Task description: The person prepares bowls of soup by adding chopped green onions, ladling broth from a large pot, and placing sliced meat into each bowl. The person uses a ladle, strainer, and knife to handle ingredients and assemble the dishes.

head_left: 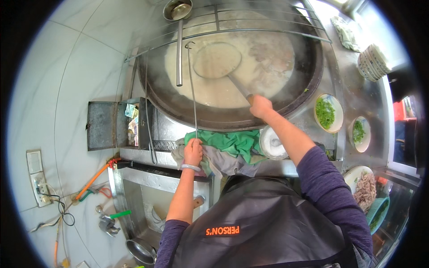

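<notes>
My right hand (261,107) grips the handle of a round skimmer (217,60), whose head lies in the milky broth of a large wok-like cauldron (201,121). Pale brownish pieces (271,55) float in the broth to the right of the skimmer. In my left hand (193,152) is a long thin metal hook (191,80). Its bent tip is over the broth, just left of the skimmer head. Below that hand lie a green cloth (231,142) and grey cloths (234,162) along the cauldron's front edge. Steam blurs the far side.
A metal rack (254,30) spans the cauldron, with a long-handled ladle (179,50) resting on it. Left are an open metal box (134,124) holding banknotes and a sink (144,197). Right stand bowls of chopped greens (325,114), stacked bowls (373,63) and sliced meat (364,191) on a plate.
</notes>
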The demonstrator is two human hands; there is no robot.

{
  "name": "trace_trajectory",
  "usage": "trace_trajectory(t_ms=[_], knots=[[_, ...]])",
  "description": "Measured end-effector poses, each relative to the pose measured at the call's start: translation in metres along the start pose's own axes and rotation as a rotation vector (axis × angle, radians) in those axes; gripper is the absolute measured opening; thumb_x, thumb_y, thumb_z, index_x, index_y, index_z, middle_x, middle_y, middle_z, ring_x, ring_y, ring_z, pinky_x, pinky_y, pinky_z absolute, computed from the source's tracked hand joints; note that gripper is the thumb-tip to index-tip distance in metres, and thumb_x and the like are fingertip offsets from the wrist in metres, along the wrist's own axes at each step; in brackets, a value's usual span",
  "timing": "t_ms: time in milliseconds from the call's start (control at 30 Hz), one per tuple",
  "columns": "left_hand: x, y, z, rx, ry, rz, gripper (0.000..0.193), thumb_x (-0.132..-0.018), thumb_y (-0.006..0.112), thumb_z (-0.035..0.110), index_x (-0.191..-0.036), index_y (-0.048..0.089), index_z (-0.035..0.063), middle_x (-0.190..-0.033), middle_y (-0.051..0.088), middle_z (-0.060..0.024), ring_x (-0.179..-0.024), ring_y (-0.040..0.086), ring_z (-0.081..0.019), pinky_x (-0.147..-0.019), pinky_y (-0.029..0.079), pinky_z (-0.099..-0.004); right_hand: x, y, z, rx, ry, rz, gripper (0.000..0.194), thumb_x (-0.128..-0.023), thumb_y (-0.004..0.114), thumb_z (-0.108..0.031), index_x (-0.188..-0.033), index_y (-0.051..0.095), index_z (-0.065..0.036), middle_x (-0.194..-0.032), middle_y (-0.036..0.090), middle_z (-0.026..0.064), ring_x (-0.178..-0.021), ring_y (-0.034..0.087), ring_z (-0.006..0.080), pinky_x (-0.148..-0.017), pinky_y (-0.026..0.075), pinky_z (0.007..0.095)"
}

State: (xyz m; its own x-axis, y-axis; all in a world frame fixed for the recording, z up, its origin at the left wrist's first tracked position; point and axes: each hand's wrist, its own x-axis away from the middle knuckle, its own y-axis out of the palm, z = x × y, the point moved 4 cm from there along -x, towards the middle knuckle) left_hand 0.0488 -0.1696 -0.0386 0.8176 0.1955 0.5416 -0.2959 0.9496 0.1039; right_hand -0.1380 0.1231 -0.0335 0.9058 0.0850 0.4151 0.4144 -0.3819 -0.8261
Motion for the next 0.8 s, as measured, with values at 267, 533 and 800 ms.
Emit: trace_trajectory(t_ms=[267, 533, 800], knots=[[-0.003, -0.001, -0.002, -0.05, 0.005, -0.004, 0.022, -0.099, 0.046, 0.027, -0.089, 0.052, 0.0084, -0.056, 0.033, 0.0057, -0.041, 0.026, -0.0028, -0.036, 0.018, -0.0208, -0.011, -0.006, 0.004, 0.018, 0.016, -0.007, 0.027, -0.076, 0.06, -0.012, -0.103, 0.064, -0.006, -0.103, 0.067, 0.0167, -0.102, 0.063, 0.0324, -0.087, 0.049, 0.042], [-0.002, -0.002, -0.004, -0.047, 0.023, -0.018, 0.022, -0.099, 0.045, 0.027, -0.089, 0.052, 0.0081, -0.056, 0.033, 0.0058, -0.041, 0.026, -0.0028, -0.036, 0.018, -0.0208, 0.008, -0.016, 0.017, 0.052, 0.001, 0.018, 0.029, -0.074, 0.062, -0.01, -0.102, 0.063, -0.003, -0.103, 0.066, 0.0197, -0.101, 0.063, 0.0331, -0.087, 0.049, 0.0427], [0.007, 0.008, 0.013, 0.011, -0.098, -0.035, 0.024, -0.099, 0.045, 0.028, -0.095, 0.055, 0.0069, -0.057, 0.033, 0.0057, -0.042, 0.026, -0.0029, -0.036, 0.018, -0.0207, 0.012, -0.021, 0.01, 0.049, -0.07, -0.012, 0.027, -0.073, 0.063, -0.01, -0.098, 0.062, 0.0, -0.098, 0.066, 0.0211, -0.096, 0.063, 0.0353, -0.084, 0.049, 0.0433]])
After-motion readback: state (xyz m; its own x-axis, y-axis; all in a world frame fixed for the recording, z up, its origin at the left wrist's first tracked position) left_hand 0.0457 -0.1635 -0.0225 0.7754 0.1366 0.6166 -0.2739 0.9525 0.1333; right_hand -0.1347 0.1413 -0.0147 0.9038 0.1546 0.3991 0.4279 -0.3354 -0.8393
